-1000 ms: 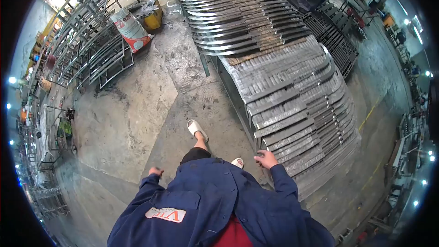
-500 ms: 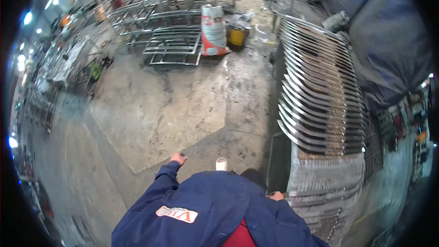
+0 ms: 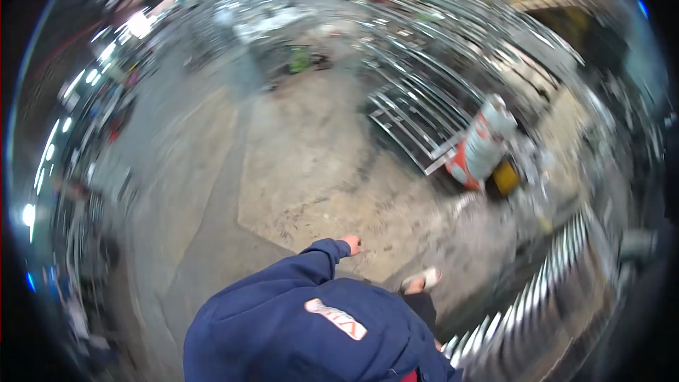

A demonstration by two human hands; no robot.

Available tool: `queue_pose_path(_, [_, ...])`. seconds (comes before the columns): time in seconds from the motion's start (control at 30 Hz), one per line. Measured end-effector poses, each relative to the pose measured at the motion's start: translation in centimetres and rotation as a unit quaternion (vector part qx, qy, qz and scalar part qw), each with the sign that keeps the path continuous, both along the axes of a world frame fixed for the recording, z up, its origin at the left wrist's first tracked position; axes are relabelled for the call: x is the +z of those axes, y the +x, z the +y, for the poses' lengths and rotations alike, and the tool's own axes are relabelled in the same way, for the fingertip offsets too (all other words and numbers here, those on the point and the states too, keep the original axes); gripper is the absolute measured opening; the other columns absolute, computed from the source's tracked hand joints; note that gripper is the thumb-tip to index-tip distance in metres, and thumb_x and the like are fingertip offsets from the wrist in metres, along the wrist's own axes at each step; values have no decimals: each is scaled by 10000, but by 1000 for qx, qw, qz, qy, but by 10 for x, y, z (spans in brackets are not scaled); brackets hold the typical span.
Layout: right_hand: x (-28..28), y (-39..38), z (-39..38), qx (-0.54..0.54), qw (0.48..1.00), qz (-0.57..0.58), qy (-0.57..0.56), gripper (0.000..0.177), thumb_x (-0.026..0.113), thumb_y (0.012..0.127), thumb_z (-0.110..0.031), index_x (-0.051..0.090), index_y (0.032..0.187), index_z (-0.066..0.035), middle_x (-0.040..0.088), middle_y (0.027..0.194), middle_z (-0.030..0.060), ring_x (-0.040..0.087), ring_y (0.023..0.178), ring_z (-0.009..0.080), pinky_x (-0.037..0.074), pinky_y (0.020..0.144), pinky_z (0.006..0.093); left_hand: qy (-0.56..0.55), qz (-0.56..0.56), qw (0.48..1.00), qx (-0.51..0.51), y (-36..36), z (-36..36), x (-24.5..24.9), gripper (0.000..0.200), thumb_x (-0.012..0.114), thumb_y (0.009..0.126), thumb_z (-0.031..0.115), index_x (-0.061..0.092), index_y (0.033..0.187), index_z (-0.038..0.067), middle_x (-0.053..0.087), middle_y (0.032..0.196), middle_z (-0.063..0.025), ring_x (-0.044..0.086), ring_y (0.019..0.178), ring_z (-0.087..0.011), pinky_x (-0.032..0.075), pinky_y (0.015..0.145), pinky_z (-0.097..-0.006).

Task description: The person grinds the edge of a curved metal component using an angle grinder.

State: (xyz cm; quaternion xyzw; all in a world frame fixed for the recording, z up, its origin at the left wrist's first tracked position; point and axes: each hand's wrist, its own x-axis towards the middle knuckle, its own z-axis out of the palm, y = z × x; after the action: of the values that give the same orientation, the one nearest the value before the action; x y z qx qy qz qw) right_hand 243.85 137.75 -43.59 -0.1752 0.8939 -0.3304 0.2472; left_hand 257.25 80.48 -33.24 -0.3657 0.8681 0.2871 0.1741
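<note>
Your left hand (image 3: 351, 244) hangs over the bare concrete floor (image 3: 304, 177), nearer to you than the sack (image 3: 488, 138) and off to its left. The fingers look curled in, with something dark at their tips, but the blur keeps me from telling whether you hold anything. Of your right hand (image 3: 438, 346) only a sliver of skin seems to show past the jacket's edge, on your side of the sack; I cannot tell how its fingers stand. Just beside that sliver begins the row of curved metal bars (image 3: 488, 332), packed side by side, running on your side of the sack and out to its right.

Your navy jacket (image 3: 269, 325), with its white and red label (image 3: 337, 319), fills the space closest to you, well short of the sack. A pale slipper (image 3: 422, 279) on your foot stands between your left hand and the bars, also short of the sack.

The sack itself is whitish above, orange-red below. A yellow container (image 3: 506, 178) sits just right of its base. Metal frames (image 3: 410, 127) spread to its left and behind it. Farther left of the sack is a blurred green object (image 3: 300, 59).
</note>
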Motion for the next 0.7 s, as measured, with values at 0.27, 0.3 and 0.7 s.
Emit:
queue_pose_path(0.27, [169,-346,-67,79,991,-72,79,544,813,774,-331,672,1141,45,693,1110,227,655,1016,315,499,924,385,-20,-101,984,143,-77,-33,26,416,711,775,380,741,988,24,704,1013,-228,679,971,-378,533,855,-456])
queue_pose_path(0.3, [151,-392,-65,34,996,-84,25,452,793,759,-205,662,1102,58,703,964,182,665,872,253,532,822,358,-36,-54,980,186,-90,-29,24,394,714,796,383,744,967,30,708,975,-228,684,938,-382,537,822,-457])
queue_pose_path(0.7, [228,-682,-217,25,997,-2,-73,565,806,719,-239,641,1204,1,709,976,216,697,845,298,546,814,386,6,-225,974,2,-389,-77,-98,473,716,748,398,738,1037,24,701,1093,-201,667,1053,-350,526,911,-427])
